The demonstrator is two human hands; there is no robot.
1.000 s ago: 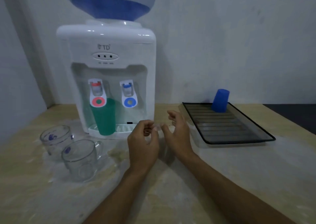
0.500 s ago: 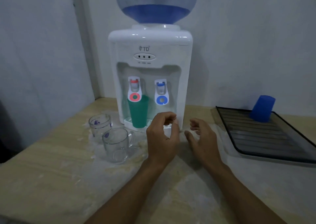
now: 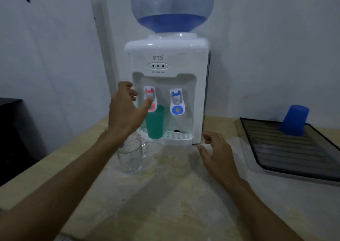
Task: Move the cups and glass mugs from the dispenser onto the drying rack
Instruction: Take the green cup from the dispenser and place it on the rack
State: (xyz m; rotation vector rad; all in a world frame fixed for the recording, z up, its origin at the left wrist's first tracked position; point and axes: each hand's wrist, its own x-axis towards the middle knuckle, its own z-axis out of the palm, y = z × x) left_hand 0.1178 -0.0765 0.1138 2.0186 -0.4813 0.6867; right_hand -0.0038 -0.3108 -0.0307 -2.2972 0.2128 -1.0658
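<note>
A white water dispenser [image 3: 199,86] stands at the back of the table. A green cup [image 3: 155,123] sits upright on its drip tray under the red tap. My left hand [image 3: 127,108] is raised just left of that cup, fingers spread, holding nothing. One glass mug [image 3: 131,155] stands on the table below my left forearm; a second mug behind is mostly hidden by the arm. My right hand [image 3: 215,153] hovers low over the table right of the drip tray, fingers loosely curled and empty. A blue cup [image 3: 294,120] rests upside down on the black drying rack [image 3: 287,148] at the right.
A large blue water bottle [image 3: 172,6] tops the dispenser. The wall runs close behind. A dark object [image 3: 11,130] stands beyond the table's left edge. The wooden table [image 3: 165,204] stretches toward me.
My left hand rose from mid-table and opened beside the green cup. My right hand stayed low and shifted right. The view moved closer and leftward, pushing the rack to the right edge.
</note>
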